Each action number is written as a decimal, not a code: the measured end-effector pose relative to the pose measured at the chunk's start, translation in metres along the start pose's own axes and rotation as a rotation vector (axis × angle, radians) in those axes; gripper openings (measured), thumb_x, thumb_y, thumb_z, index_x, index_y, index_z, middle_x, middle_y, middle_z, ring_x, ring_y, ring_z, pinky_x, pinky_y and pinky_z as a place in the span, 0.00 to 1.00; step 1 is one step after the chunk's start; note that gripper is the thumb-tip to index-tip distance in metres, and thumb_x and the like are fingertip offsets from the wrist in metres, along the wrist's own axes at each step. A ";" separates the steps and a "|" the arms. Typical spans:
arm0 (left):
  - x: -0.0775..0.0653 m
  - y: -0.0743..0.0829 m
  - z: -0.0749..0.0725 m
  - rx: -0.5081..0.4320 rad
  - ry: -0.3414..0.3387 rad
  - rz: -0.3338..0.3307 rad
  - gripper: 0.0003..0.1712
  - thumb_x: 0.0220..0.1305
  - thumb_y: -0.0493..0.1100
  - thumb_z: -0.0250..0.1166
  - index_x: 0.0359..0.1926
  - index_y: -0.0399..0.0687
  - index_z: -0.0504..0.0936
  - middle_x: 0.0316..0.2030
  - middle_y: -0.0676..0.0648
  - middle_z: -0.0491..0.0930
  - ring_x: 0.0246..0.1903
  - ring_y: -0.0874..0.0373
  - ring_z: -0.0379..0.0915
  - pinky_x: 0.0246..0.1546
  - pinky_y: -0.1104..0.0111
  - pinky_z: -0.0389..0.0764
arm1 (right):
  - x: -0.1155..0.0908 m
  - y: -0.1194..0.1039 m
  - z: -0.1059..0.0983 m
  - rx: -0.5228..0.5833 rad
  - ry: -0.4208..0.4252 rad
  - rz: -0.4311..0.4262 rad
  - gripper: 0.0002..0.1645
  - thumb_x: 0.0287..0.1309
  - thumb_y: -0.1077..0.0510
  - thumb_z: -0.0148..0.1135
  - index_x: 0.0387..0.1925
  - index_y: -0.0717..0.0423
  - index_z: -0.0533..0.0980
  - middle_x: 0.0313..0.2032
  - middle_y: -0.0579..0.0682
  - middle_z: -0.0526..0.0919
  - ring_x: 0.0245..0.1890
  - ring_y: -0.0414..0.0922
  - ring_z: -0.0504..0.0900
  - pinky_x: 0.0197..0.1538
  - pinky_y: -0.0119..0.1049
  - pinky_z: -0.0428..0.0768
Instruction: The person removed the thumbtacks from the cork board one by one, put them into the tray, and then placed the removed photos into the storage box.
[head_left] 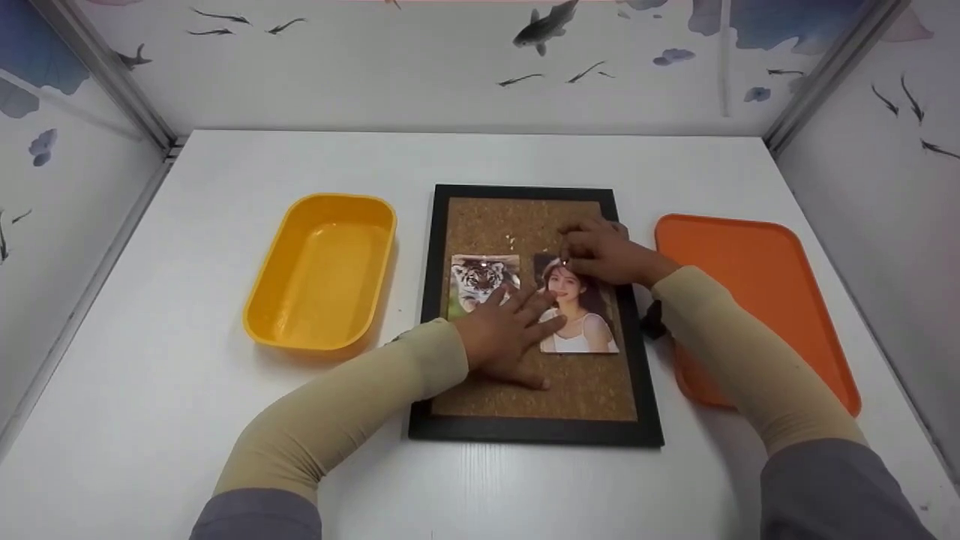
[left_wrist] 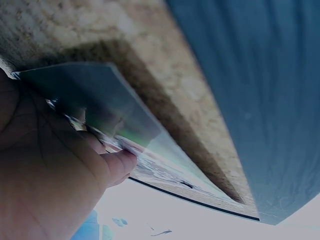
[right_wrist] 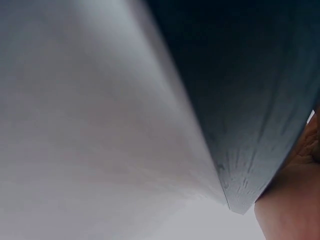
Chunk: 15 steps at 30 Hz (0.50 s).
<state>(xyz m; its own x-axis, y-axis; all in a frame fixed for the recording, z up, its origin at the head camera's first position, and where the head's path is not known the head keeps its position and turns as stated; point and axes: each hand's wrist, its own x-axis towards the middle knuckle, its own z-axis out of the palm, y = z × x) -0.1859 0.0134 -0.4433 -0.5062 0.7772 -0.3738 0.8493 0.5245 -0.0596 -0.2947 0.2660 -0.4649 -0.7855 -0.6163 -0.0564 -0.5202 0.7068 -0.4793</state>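
- Location: the portrait photo [head_left: 577, 326] lies on the right part of the cork board [head_left: 517, 401], on the tabletop [head_left: 360, 442]; the tiger photo [head_left: 477, 279] is just beside it
- Left hand [head_left: 508, 334]: fingers extended and spread, grasping nothing, across both photos
- Right hand [head_left: 606, 250]: fingers bent at the portrait photo's upper edge; whether they grasp anything cannot be told
- Procedure: the step appears to be fastening that upper edge; align it with the tiger photo, steady the sheet with light pressure, then press straight into the cork
- Caution: the tiger photo tilts off the cork in the left wrist view; avoid creasing it
- Obscured: the right hand covers the portrait's upper right corner; the pale specks [head_left: 511, 241] are too small to identify; the right wrist view shows no fingertips
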 end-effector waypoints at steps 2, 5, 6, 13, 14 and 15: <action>0.000 0.000 0.000 -0.004 0.005 0.004 0.56 0.60 0.84 0.37 0.80 0.63 0.37 0.79 0.46 0.33 0.76 0.43 0.28 0.71 0.46 0.47 | 0.000 -0.001 0.000 0.005 0.001 0.005 0.02 0.68 0.53 0.60 0.38 0.44 0.79 0.67 0.52 0.67 0.69 0.56 0.59 0.63 0.69 0.43; 0.000 0.000 0.000 -0.007 0.004 0.007 0.56 0.60 0.84 0.37 0.80 0.63 0.37 0.79 0.46 0.32 0.76 0.43 0.27 0.71 0.46 0.47 | 0.000 -0.001 0.000 0.007 -0.002 0.004 0.03 0.68 0.54 0.60 0.38 0.46 0.79 0.67 0.53 0.67 0.69 0.56 0.59 0.63 0.69 0.43; 0.000 0.000 0.000 -0.009 0.006 0.008 0.56 0.60 0.84 0.37 0.80 0.63 0.37 0.79 0.46 0.32 0.76 0.43 0.27 0.71 0.46 0.47 | 0.000 -0.001 -0.001 0.009 -0.003 0.005 0.03 0.68 0.54 0.60 0.38 0.46 0.79 0.67 0.53 0.67 0.69 0.57 0.59 0.63 0.69 0.43; 0.000 0.000 -0.001 -0.011 -0.003 0.008 0.56 0.60 0.84 0.36 0.80 0.63 0.36 0.79 0.46 0.31 0.76 0.44 0.27 0.72 0.46 0.44 | -0.001 -0.002 -0.001 0.014 -0.011 0.008 0.04 0.68 0.53 0.60 0.39 0.47 0.78 0.67 0.55 0.66 0.69 0.57 0.58 0.63 0.69 0.42; 0.000 0.000 -0.001 -0.013 -0.006 0.009 0.56 0.60 0.84 0.36 0.80 0.63 0.36 0.79 0.46 0.31 0.76 0.44 0.26 0.72 0.46 0.44 | -0.001 -0.001 -0.001 0.017 -0.013 0.007 0.04 0.68 0.53 0.60 0.39 0.47 0.78 0.67 0.55 0.66 0.69 0.57 0.58 0.63 0.69 0.42; 0.000 -0.001 -0.001 -0.014 -0.008 0.009 0.56 0.60 0.84 0.36 0.80 0.63 0.36 0.79 0.46 0.30 0.76 0.44 0.26 0.72 0.47 0.43 | -0.001 -0.001 -0.001 0.019 -0.014 0.008 0.04 0.68 0.52 0.60 0.40 0.46 0.78 0.67 0.54 0.66 0.70 0.56 0.58 0.63 0.69 0.42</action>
<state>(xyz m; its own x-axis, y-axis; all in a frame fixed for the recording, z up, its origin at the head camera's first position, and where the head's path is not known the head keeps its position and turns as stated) -0.1867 0.0136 -0.4422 -0.4970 0.7795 -0.3813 0.8518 0.5221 -0.0428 -0.2940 0.2659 -0.4633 -0.7847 -0.6157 -0.0719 -0.5078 0.7050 -0.4951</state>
